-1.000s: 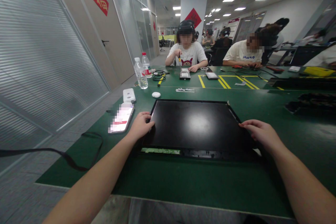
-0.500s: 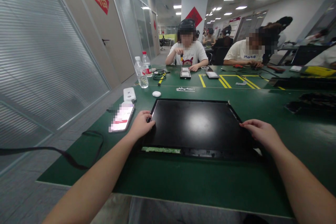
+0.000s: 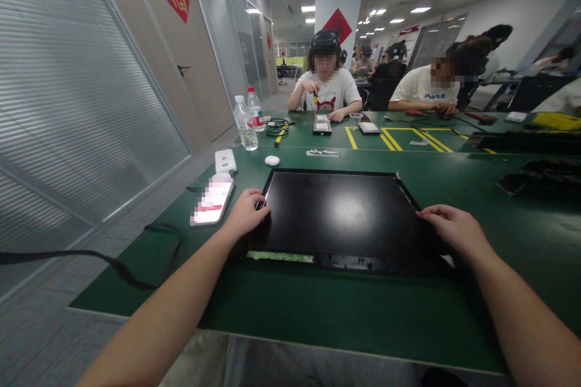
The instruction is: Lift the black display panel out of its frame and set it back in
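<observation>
A black LCD screen panel [image 3: 327,211] lies face up on the green table [image 3: 345,308], reflecting a bright spot. Along its near edge runs a narrow green circuit board [image 3: 280,257]. My left hand [image 3: 247,211] is closed on the panel's left edge, thumb on top. At the right edge, my right hand [image 3: 451,227] pinches the rim between thumb and fingers. The undersides of both grips are hidden.
Left of the panel lie a lit phone [image 3: 214,201], a white power bank [image 3: 226,161] and a white earbud case [image 3: 272,161]. Two water bottles [image 3: 246,123] stand behind. A black strap [image 3: 122,269] crosses the left corner. Across the table, a person [image 3: 324,87] works on a drive.
Both hands keep their hold on the panel's edges. The view has shifted very slightly; nothing on the table has visibly moved.
</observation>
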`<state>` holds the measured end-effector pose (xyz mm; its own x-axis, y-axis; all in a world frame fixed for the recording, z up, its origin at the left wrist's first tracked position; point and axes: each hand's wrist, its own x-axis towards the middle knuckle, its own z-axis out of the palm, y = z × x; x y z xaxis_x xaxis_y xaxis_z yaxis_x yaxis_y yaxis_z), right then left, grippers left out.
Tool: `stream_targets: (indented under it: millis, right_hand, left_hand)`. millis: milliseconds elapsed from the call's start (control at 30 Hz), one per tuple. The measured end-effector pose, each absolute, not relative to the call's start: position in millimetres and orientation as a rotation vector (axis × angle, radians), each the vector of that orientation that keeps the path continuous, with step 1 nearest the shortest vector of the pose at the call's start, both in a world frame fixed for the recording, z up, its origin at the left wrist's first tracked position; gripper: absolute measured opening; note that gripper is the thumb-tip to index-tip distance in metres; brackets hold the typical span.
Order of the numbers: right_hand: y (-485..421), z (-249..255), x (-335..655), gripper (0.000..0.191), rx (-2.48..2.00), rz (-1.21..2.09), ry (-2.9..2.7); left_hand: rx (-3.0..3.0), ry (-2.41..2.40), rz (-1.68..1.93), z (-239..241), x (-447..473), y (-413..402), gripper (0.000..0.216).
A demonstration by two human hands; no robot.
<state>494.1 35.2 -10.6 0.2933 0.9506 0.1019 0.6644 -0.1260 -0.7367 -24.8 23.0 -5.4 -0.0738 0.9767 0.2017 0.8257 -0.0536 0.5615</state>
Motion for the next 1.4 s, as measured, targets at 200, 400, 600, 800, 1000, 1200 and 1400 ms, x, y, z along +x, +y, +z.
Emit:
stream_targets:
  millis: [200, 400, 600, 800, 1000, 1200, 1400]
  right_hand:
    - [34.0, -5.1, 490.1, 0.03, -1.966, 0.508, -1.456]
    - [31.3, -5.1, 483.7, 0.027, -1.894, 0.43, -1.462]
    - [29.2, -4.6, 481.7, 0.031, -1.872, 0.403, -1.524]
    - [29.2, -10.9, 477.1, 0.045, -1.654, 0.437, -1.797]
    - [30.3, -17.4, 477.3, 0.044, -1.685, 0.587, -1.842]
    - [31.7, -18.6, 478.8, 0.04, -1.676, 0.581, -1.86]
    - [33.2, -21.8, 480.2, 0.043, -1.659, 0.567, -1.902]
  left_hand:
    - [2.002, 1.915, 0.795, -3.8, -20.3, 18.5, 0.043]
    - [2.158, 1.784, 0.772, 5.5, -17.7, 11.9, 0.046]
    - [2.257, 1.468, 0.591, 21.4, -14.8, 1.0, 0.052]
    - [2.271, 1.343, 0.397, 26.0, -13.8, -3.7, 0.057]
    - [2.236, 1.265, 0.337, 29.1, -20.8, -3.1, 0.072]
    - [2.229, 1.228, 0.296, 29.5, -27.1, -0.2, 0.083]
    - [2.265, 1.195, 0.216, 30.3, -29.0, 3.1, 0.092]
